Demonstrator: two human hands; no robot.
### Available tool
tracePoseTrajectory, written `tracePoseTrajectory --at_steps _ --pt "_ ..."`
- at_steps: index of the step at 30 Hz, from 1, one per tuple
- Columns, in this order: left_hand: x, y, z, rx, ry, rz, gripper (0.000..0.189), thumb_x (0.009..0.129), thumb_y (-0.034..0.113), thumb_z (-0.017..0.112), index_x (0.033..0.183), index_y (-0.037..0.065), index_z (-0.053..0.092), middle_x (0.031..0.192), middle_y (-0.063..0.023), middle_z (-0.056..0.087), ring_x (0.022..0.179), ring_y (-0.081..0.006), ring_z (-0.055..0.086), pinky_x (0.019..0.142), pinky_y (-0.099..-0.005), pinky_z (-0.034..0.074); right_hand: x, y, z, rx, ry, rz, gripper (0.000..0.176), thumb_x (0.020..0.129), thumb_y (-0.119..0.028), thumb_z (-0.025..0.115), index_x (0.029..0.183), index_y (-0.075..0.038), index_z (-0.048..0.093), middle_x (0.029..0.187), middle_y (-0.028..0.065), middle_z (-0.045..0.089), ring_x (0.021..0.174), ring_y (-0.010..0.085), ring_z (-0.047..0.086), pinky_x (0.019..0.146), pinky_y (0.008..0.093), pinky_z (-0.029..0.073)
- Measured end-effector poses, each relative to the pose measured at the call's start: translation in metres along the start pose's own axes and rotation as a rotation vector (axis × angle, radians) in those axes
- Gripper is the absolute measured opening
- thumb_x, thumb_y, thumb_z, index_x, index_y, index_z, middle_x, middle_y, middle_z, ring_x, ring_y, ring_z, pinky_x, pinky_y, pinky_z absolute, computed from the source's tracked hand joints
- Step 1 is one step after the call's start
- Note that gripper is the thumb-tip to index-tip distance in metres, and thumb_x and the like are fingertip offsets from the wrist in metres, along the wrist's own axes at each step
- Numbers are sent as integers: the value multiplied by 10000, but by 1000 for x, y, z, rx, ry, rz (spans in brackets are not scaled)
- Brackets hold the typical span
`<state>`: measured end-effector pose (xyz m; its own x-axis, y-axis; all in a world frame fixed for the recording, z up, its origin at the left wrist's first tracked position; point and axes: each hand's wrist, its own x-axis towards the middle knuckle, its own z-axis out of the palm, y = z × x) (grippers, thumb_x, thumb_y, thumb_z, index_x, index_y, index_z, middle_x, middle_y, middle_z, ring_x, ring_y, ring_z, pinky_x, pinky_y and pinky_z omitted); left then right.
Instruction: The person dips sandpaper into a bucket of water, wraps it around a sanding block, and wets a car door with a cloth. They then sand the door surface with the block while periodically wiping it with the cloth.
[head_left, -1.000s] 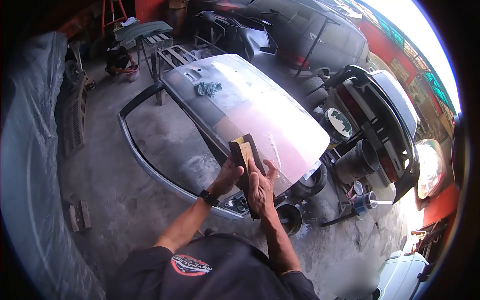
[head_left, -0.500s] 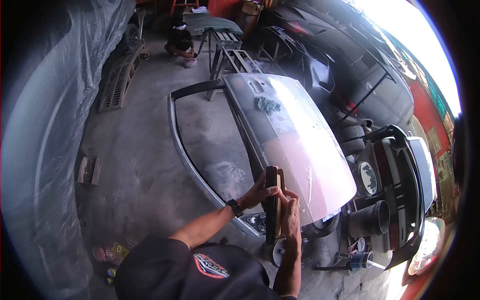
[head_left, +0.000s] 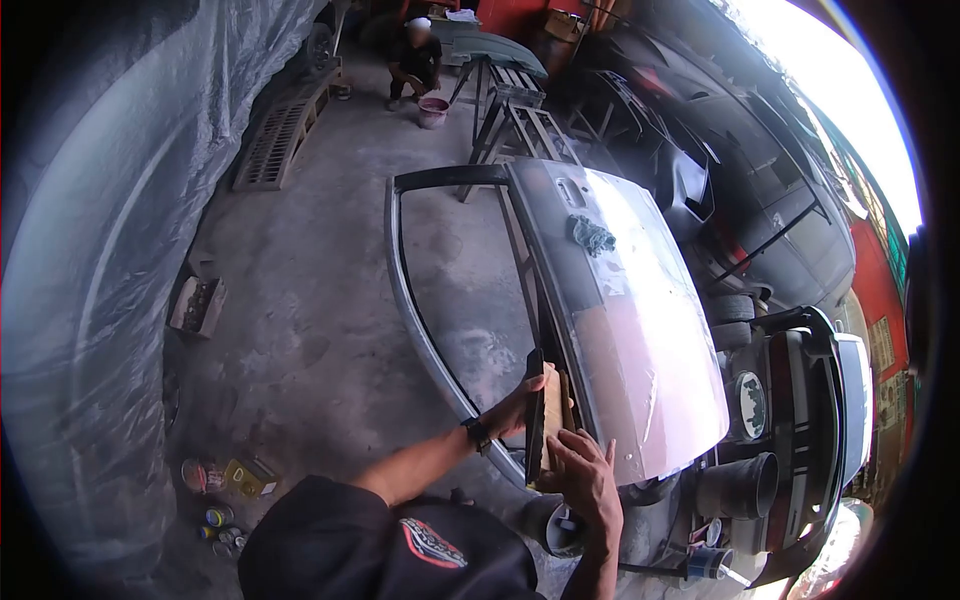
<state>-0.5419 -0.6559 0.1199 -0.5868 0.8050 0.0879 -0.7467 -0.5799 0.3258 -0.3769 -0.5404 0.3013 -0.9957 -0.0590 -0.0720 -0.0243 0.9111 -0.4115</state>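
My left hand point(head_left: 514, 408) is wrapped around a long sanding block point(head_left: 553, 405) with a pale wooden body and a dark face on its left side. The block is held upright in front of my chest, over the near edge of the car door. At its lower end, my right hand point(head_left: 590, 478) has its fingers spread and touching the wood. The car door point(head_left: 640, 370) lies raised off the floor, with grey and pinkish patches on its panel and an open window frame. A crumpled greenish cloth point(head_left: 592, 236) rests on the panel near the handle recess.
A person point(head_left: 414, 65) squats at the back beside a pink bucket point(head_left: 433, 112). Trestles point(head_left: 535, 130) stand beyond the door. Plastic sheeting point(head_left: 110, 300) hangs at left; cans point(head_left: 218, 517) are on the floor. A dark bucket point(head_left: 738, 485) and bumper point(head_left: 800, 430) sit at right.
My right hand has slid down the block and its fingers have spread. The block has turned to show more of its wooden side. The view has shifted, with the door now farther right.
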Motion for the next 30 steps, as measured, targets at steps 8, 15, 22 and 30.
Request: tracePoseTrajectory --at_steps 8,15,22,30 --pt "-4 -3 -16 217 50 -52 828 982 474 757 1591 160 292 1401 -124 538 1290 -274 629 1055 -509 571 -1 10 11 555 -49 20 760 881 -721 739 1306 -91 759 1629 262 368 1532 460 373 1229 613 313" --pt "23 -55 59 778 -189 -84 962 907 311 877 1613 234 228 1315 -78 505 1215 -197 555 1019 -400 519 -44 47 66 835 419 403 778 894 -397 811 1440 -1 424 1347 149 554 1256 242 551 1094 404 433" --pt "56 -174 131 967 -465 -335 1037 873 287 904 1632 246 199 1241 -68 557 1177 -198 562 1037 -376 483 -153 97 91 981 896 502 598 989 -187 734 1446 -27 382 1353 124 547 1247 209 551 1072 366 444" --pt "82 -361 138 1182 -612 -606 998 862 290 905 1609 229 245 1306 -128 584 1172 -241 617 1003 -394 542 -274 187 139 1195 1063 874 502 1099 -329 647 1455 10 547 1303 88 674 1192 162 602 1016 323 484"
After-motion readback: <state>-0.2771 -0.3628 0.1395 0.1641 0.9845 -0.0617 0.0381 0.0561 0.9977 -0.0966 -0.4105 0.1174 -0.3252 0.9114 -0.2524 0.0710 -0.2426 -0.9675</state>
